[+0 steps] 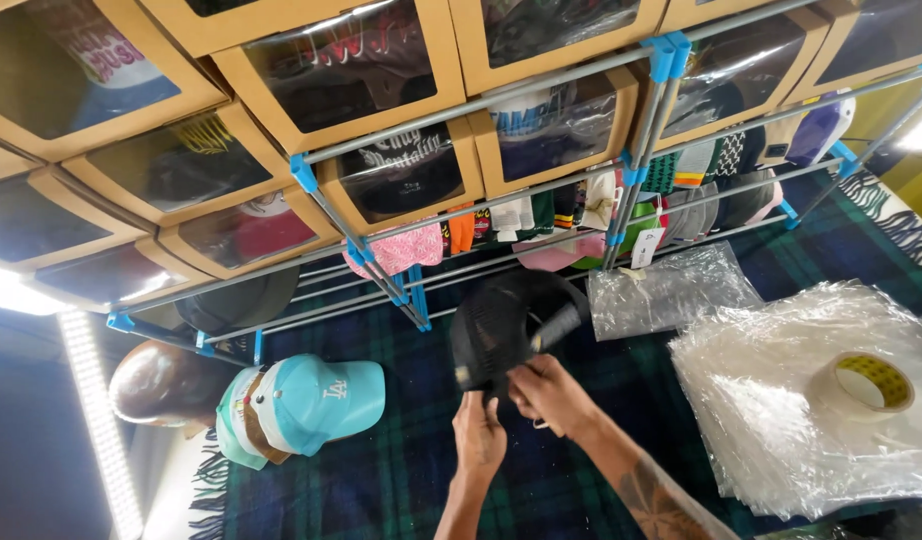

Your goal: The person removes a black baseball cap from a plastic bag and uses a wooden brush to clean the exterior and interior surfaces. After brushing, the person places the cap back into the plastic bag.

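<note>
A black mesh-backed cap (pixel 509 325) is held up over a dark green plaid blanket (pixel 401 480). My left hand (pixel 478 435) grips its lower edge from below. My right hand (pixel 549 393) pinches the same edge just to the right, at the back strap. Both hands are closed on the cap. The forearm of my right hand carries a dark tattoo.
A stack of caps topped by a turquoise one (pixel 316 400) lies at the left. A pile of clear plastic bags (pixel 781 420) with a roll of tape (pixel 866 383) lies at the right, another bag (pixel 666 290) behind. A metal rack (pixel 621 190) holds windowed cardboard boxes (pixel 401 170) and folded caps.
</note>
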